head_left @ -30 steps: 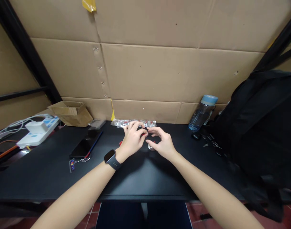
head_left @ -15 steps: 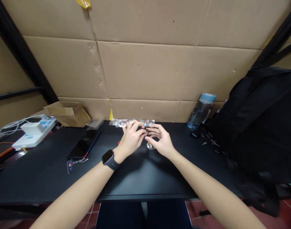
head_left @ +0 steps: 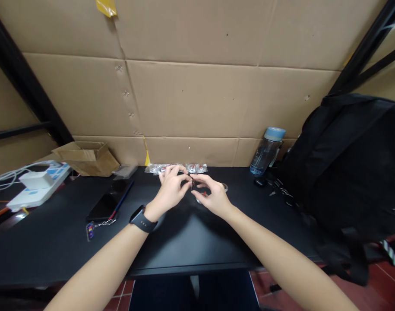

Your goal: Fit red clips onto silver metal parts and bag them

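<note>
Currently, with the small thin piece [head_left: 192, 183] serving as the middle of the dial, the left hand [head_left: 170, 190] is pinching it from nine o'clock between thumb and fingertips, above the black desk [head_left: 187, 246]. The right hand [head_left: 217, 199] is curving in from about four o'clock, thumb and forefinger tips bracketing the piece; whether they are pressing on it, I cannot tell. A shiny disc [head_left: 200, 200] with a red part is lying at five o'clock, partly hidden by the right thumb, and a rounded rim [head_left: 226, 187] is showing at three, just past the right knuckles. Silvery packets [head_left: 191, 168] are lying in a row from ten to one. A dark watch [head_left: 143, 220] is circling the left wrist at eight. Farther out, a phone [head_left: 109, 199] is lying near nine, an open cardboard box [head_left: 95, 162] is standing between nine and ten, a blue-capped bottle [head_left: 264, 153] is standing at two, and a black backpack [head_left: 346, 172] is resting at three.
</note>
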Tool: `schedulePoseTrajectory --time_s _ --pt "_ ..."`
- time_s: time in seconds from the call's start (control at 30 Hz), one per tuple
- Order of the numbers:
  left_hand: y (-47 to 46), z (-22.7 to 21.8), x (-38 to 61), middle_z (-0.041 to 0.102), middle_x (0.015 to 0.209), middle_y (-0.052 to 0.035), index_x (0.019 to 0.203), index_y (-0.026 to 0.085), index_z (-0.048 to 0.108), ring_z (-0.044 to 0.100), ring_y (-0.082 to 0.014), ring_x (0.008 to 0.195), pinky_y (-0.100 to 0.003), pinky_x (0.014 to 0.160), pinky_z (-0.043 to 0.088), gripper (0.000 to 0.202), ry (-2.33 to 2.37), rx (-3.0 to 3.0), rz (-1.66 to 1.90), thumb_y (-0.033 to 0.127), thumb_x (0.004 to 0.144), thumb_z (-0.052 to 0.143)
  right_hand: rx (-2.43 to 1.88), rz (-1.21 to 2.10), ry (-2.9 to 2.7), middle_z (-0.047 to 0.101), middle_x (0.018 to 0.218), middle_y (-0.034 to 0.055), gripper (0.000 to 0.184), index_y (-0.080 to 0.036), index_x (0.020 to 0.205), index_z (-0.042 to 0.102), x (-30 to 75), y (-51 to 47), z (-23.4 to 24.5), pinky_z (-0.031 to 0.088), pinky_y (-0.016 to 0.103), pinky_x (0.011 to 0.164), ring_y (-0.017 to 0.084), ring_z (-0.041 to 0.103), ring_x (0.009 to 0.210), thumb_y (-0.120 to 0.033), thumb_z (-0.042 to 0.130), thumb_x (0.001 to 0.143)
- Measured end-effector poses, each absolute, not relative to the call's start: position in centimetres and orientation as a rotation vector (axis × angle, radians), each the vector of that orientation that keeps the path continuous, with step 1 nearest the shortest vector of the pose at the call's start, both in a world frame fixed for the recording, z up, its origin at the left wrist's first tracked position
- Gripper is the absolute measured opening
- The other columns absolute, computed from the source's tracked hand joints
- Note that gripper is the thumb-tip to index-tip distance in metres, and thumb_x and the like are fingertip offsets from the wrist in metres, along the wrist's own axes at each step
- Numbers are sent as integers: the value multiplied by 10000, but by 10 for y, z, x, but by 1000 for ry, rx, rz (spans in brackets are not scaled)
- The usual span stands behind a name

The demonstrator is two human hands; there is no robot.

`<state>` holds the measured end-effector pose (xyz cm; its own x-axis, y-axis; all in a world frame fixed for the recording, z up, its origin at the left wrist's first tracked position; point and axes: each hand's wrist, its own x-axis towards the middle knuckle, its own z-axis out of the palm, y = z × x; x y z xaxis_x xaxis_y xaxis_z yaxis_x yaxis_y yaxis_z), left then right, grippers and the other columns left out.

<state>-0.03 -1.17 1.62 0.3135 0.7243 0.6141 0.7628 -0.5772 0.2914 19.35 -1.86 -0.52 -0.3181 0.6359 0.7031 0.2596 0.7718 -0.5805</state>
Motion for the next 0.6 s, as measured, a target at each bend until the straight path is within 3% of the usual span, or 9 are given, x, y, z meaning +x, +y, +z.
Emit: schedulePoseTrajectory --time_s 0.33,0.6 --pt "-15 17 5 605 1055 -56 848 235 726 501 -267 1115 -469 980 399 95 -1387 -2466 -1362 249 895 645 -698 801 -1675 703 1233 89 440 -263 1181 579 192 -15 -1 633 371 840 218 739 964 -358 780 801" --pt "-16 18 7 598 1027 -49 851 237 733 524 -248 1069 -457 1003 395 106 -1343 -2423 -1476 292 906 661 -701 1091 -1489 721 1222 98 414 -238 1012 547 187 -16 -2 598 457 969 252 746 1016 -437 805 758"
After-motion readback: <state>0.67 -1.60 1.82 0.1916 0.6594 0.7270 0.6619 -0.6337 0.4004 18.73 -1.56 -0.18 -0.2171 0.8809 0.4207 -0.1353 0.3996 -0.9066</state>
